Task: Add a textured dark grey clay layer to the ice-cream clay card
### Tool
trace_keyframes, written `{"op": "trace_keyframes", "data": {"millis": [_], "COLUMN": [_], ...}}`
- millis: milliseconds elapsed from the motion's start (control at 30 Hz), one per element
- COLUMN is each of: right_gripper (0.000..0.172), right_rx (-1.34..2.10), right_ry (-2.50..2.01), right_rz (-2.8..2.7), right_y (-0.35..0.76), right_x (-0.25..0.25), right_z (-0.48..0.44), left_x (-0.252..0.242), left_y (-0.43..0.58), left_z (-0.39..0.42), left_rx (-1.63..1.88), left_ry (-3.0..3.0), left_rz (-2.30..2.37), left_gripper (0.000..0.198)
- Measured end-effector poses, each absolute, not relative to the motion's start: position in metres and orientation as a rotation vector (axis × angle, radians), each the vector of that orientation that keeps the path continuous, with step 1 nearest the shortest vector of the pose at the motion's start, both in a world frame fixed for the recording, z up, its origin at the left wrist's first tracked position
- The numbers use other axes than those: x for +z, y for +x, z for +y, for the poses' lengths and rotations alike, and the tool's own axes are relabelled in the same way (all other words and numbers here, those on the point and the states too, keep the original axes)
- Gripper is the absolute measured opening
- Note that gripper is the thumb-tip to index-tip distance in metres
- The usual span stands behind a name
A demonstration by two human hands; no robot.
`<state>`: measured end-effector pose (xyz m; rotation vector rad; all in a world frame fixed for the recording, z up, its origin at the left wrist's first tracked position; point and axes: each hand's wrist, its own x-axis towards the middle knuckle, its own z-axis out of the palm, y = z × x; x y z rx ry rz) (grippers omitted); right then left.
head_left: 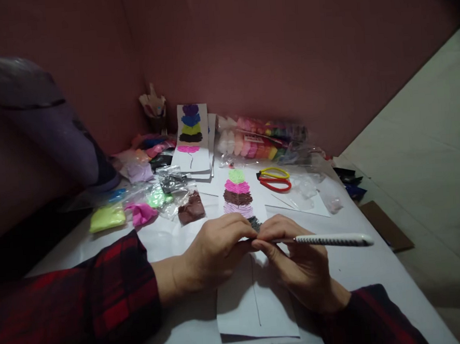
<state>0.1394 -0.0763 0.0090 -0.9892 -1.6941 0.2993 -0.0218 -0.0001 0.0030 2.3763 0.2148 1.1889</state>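
A white sheet (238,311) lies in front of me with a thin drawn line and textured bands of green, pink, brown, lilac and dark grey clay (238,197). Over its middle, my left hand (219,248) is closed, fingertips meeting those of the other hand; whatever it pinches is hidden. My right hand (301,263) is closed around a slim tool with a white patterned handle (333,240), which points to the right. Both hands touch at the lower edge of the dark grey band (254,222).
Left of the sheet lie yellow (107,217), pink (142,213) and brown clay (191,207) pieces. Scissors (274,179) with yellow and red handles rest behind the right hand. A finished-looking banded card (191,138) and bagged clay (251,139) stand at the back.
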Motion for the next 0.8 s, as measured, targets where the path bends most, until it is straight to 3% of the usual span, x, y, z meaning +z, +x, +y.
{"op": "trace_keyframes", "data": {"millis": [167, 233, 300, 433, 800], "right_gripper": [0.009, 0.012, 0.003, 0.02, 0.026], "right_rx": [0.351, 0.351, 0.43, 0.581, 0.795], "right_ry": [-1.05, -1.079, -1.169, -1.359, -1.39], "right_rz": [-1.717, -1.643, -1.555, -1.451, -1.35], "right_y": [0.141, 0.143, 0.145, 0.147, 0.15], "right_x": [0.008, 0.005, 0.001, -0.003, -0.006], "right_z": [-0.079, -0.079, -0.076, -0.07, -0.062], "left_x": [0.008, 0.013, 0.019, 0.025, 0.013], "left_y": [-0.024, -0.026, -0.028, -0.029, -0.028], "left_z": [-0.004, -0.002, 0.001, 0.005, -0.001], "left_rx": [1.228, 1.297, 1.319, 1.203, 0.932], "left_ry": [2.307, 2.113, 1.838, 1.495, 1.825], "left_rz": [0.277, 0.413, 0.619, 0.839, 0.91], "left_gripper": [0.011, 0.009, 0.011, 0.015, 0.015]}}
